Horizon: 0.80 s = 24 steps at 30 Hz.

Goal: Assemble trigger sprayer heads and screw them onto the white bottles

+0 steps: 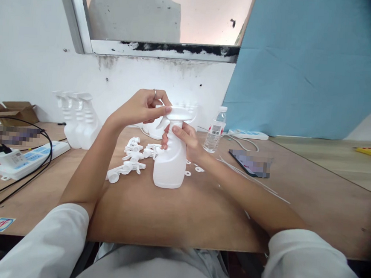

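A white spray bottle (169,167) stands upright at the middle of the table, its trigger head (179,113) on top. My right hand (188,140) is wrapped round its neck from the right. At the front end of the head, my left hand (149,106) pinches with thumb and fingertips; a ring shows on one finger. Whatever small part lies between those fingertips is hidden. Several loose white trigger heads (134,156) lie in a pile left of the bottle. Small white flat pieces (199,168) lie to its right.
More white spray bottles (82,122) stand at the left, others partly hidden behind my hands. A clear water bottle (215,130), a phone (248,163) and thin white tubes (256,181) are on the right. A power strip (31,161) with black cables and a cardboard box (19,111) lie left.
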Available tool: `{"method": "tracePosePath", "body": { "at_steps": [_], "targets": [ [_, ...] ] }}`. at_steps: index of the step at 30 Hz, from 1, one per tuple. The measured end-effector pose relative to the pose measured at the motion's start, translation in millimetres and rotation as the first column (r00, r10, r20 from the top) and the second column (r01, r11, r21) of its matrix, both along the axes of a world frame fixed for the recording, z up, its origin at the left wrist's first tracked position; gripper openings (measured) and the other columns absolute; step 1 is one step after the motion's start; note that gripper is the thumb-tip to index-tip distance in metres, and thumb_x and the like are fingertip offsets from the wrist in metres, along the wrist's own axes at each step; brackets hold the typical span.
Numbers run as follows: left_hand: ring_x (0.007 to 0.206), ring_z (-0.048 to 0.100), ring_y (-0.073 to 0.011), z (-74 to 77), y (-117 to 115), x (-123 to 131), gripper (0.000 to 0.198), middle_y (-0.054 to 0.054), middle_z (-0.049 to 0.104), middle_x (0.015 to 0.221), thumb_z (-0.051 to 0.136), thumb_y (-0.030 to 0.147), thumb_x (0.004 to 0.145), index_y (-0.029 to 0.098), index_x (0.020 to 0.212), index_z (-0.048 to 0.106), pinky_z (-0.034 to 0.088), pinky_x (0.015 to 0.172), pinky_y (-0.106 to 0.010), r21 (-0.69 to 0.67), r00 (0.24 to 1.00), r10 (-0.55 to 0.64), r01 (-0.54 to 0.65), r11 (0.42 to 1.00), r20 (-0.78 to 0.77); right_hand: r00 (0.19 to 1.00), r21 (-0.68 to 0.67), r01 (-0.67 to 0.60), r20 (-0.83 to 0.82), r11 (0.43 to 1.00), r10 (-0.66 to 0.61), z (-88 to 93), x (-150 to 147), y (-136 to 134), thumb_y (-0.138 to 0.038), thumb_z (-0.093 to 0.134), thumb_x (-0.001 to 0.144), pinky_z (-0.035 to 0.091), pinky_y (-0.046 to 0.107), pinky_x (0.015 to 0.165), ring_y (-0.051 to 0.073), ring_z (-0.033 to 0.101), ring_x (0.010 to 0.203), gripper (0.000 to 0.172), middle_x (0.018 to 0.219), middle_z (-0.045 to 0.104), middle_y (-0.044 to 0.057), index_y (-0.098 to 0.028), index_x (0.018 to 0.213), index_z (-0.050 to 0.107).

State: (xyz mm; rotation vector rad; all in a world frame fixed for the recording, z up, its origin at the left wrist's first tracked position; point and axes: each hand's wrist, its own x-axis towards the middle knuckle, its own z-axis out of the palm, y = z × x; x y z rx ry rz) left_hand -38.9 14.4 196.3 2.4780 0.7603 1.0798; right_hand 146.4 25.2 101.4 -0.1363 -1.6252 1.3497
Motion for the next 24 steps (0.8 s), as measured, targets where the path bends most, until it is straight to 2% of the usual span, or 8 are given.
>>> {"method": "tracePosePath", "body": {
  "at_steps": [7, 10, 16, 24],
  "targets": [
    [0.043, 0.043, -0.0068, -0.5, 1, 2, 0.02, 0.003, 0.048, 0.052, 0.062, 0.035, 0.087, 0.015, 0.083, 0.06, 0.032, 0.041, -0.02, 0.01, 1.0, 0.006, -0.006, 1.0, 0.002, 0.996, 0.026, 0.087, 0.006, 0.996, -0.087, 2.8, -4, -1, -0.041, 0.069, 0.084, 0.053, 0.03, 0.057, 0.014, 0.061, 0.054, 0.034, 0.066, 0.062, -0.003, -0.019, 0.098, 0.047],
    [0.043, 0.046, -0.0075, -0.2, 3, 0, 0.022, 0.002, 0.05, 0.052, 0.063, 0.037, 0.087, 0.016, 0.085, 0.062, 0.035, 0.042, -0.021, 0.013, 1.0, 0.015, -0.015, 1.0, -0.007, 0.997, 0.004, 0.07, 0.016, 0.998, -0.07, 3.4, -2, -1, -0.041, 0.07, 0.084, 0.052, 0.029, 0.057, 0.014, 0.061, 0.055, 0.035, 0.067, 0.062, -0.003, -0.02, 0.099, 0.047],
    [0.044, 0.05, -0.0088, 3.4, 0, -8, 0.026, 0.0, 0.055, 0.051, 0.063, 0.04, 0.087, 0.015, 0.092, 0.068, 0.038, 0.045, -0.022, 0.035, 0.997, 0.041, -0.039, 0.999, -0.065, 1.0, -0.055, -0.026, 0.008, 0.998, 0.026, 1.8, 1, -1, -0.051, 0.064, 0.086, 0.054, 0.03, 0.059, 0.015, 0.063, 0.059, 0.037, 0.07, 0.063, -0.002, -0.02, 0.099, 0.047],
    [0.045, 0.053, -0.0085, 3.9, -4, -6, 0.03, 0.0, 0.058, 0.052, 0.062, 0.043, 0.089, 0.015, 0.098, 0.07, 0.039, 0.045, -0.021, 0.094, 0.992, 0.082, -0.073, 0.993, -0.1, 1.0, 0.019, 0.02, -0.02, 1.0, -0.019, 1.7, -2, -1, -0.043, 0.066, 0.087, 0.051, 0.028, 0.055, 0.013, 0.061, 0.055, 0.032, 0.067, 0.063, -0.002, -0.019, 0.095, 0.047]
  ]
}}
